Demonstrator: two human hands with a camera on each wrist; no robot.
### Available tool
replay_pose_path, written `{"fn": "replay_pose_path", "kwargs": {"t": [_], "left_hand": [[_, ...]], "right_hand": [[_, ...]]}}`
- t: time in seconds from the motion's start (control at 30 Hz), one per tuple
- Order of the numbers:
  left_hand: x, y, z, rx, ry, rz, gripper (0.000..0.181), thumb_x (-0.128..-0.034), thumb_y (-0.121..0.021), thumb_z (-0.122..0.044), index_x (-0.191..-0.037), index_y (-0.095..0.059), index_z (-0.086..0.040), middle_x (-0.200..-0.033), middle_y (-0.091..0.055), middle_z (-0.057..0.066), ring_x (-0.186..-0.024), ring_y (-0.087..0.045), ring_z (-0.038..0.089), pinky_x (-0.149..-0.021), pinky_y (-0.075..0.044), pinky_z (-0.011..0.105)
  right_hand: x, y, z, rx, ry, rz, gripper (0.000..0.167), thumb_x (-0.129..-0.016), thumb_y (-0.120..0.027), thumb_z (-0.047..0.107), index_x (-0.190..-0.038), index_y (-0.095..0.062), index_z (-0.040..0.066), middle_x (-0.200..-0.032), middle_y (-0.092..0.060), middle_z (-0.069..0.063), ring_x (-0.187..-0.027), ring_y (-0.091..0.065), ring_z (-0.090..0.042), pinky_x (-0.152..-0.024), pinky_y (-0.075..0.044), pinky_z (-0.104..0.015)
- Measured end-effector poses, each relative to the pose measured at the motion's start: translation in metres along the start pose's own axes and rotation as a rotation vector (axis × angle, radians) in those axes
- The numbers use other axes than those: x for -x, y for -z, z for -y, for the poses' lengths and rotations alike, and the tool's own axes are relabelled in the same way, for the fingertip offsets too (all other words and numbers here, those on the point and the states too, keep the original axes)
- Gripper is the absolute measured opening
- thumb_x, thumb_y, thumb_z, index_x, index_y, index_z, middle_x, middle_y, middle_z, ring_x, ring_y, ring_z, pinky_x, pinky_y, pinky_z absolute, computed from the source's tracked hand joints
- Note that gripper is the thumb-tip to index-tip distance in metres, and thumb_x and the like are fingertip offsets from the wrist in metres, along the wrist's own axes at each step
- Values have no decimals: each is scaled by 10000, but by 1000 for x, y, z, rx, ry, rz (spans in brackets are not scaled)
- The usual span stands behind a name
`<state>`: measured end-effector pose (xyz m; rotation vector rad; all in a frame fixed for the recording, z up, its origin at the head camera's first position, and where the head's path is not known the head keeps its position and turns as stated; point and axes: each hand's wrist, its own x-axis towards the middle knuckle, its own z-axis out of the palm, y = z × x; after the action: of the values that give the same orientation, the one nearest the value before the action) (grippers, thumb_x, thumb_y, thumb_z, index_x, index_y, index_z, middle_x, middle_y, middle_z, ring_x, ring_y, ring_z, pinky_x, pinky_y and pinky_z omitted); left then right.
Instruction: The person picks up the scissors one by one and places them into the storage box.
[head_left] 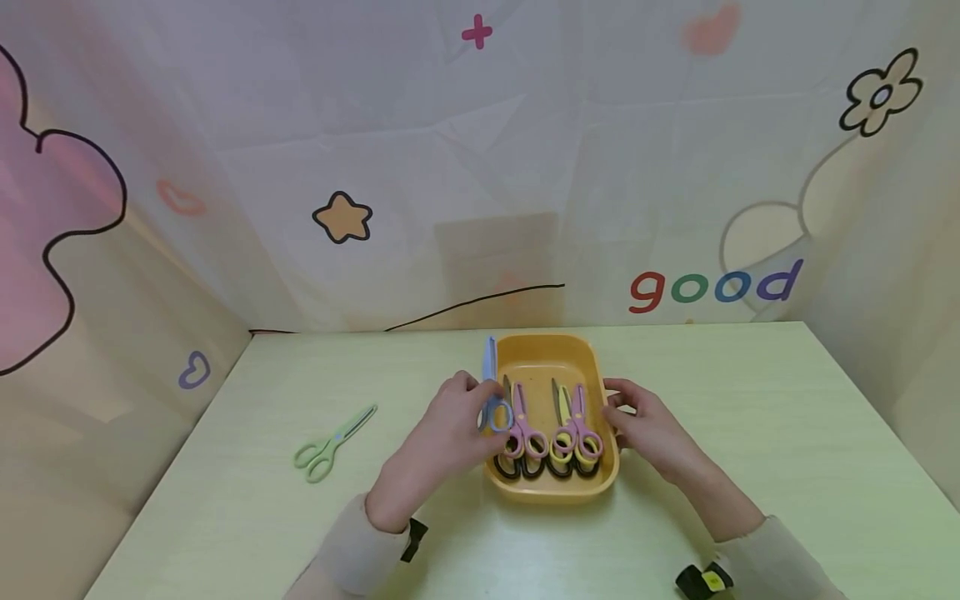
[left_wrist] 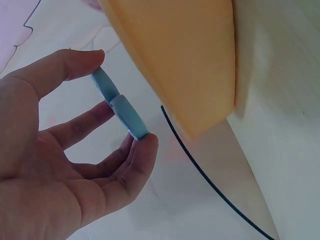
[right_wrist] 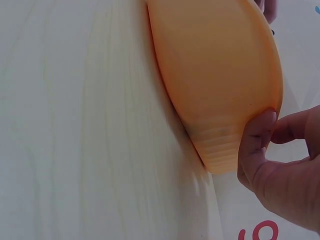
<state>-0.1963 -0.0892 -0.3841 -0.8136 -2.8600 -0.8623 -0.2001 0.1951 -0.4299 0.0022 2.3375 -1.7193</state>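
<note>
My left hand (head_left: 454, 423) pinches a pair of light blue scissors (head_left: 490, 360) by the finger rings, over the left rim of a yellow plastic basket (head_left: 551, 353). In the left wrist view, the thumb and fingers hold the blue handles (left_wrist: 129, 117) at their outer ends, beside the basket's wall. My right hand (head_left: 651, 427) grips the basket's right rim between thumb and fingers. Inside the basket lie several scissors side by side, with pink (head_left: 520, 410), yellow (head_left: 564, 407) and black handles (head_left: 561, 472). Part of them is hidden by overlap.
A pair of green scissors (head_left: 340, 436) lies on the table (head_left: 247, 500) left of the basket, its blades pointing away to the upper right. A printed curtain (head_left: 390, 125) hangs behind the table's far edge and along both sides.
</note>
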Motion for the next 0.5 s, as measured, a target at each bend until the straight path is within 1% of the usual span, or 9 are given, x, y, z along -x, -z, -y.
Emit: {"fn": "replay_pose_path", "kwargs": {"t": [0.1, 0.23, 0.3, 0.43, 0.5], "left_hand": [[-4, -6, -4, -4, -18, 4, 406, -844, -823, -170, -1208, -678, -62, -1008, -545, 109, -893, -501, 232, -663, -484, 301], [-8, -13, -10, -25, -42, 14, 400, -849, -820, -172, -1205, -678, -59, -1002, -549, 113, -892, -504, 235, -668, -479, 294], [-10, -18, -13, -50, -58, 23, 382, -861, -813, -181, -1197, -675, -62, -1003, -554, 120, -901, -508, 245, -678, -474, 298], [-15, -29, -17, -88, -66, 52, 375, -869, -811, -193, -1187, -667, -57, -1029, -557, 134, -935, -512, 261, -680, -483, 284], [-18, -34, -18, -129, -72, 64, 346, -868, -805, -202, -1155, -670, -62, -1036, -563, 150, -952, -529, 273, -692, -502, 294]], "right_hand": [[0, 0, -1, 0, 4, 1, 511, -1067, -505, 106, -1533, -351, -38, -1194, -448, -192, -929, -547, -279, -709, -574, -298], [-1, 0, -1, -4, 7, 0, 508, -1069, -505, 104, -1531, -351, -38, -1192, -445, -190, -927, -548, -277, -705, -572, -295], [0, 0, -1, -7, 9, 3, 505, -1070, -504, 103, -1529, -351, -40, -1191, -445, -191, -925, -550, -277, -705, -572, -295], [1, 0, 0, -10, 14, 8, 499, -1070, -503, 101, -1524, -355, -45, -1187, -449, -195, -922, -554, -278, -705, -574, -296], [1, 0, 1, -7, 14, 7, 500, -1067, -502, 99, -1522, -356, -47, -1186, -451, -196, -923, -553, -279, -706, -574, -296]]}}
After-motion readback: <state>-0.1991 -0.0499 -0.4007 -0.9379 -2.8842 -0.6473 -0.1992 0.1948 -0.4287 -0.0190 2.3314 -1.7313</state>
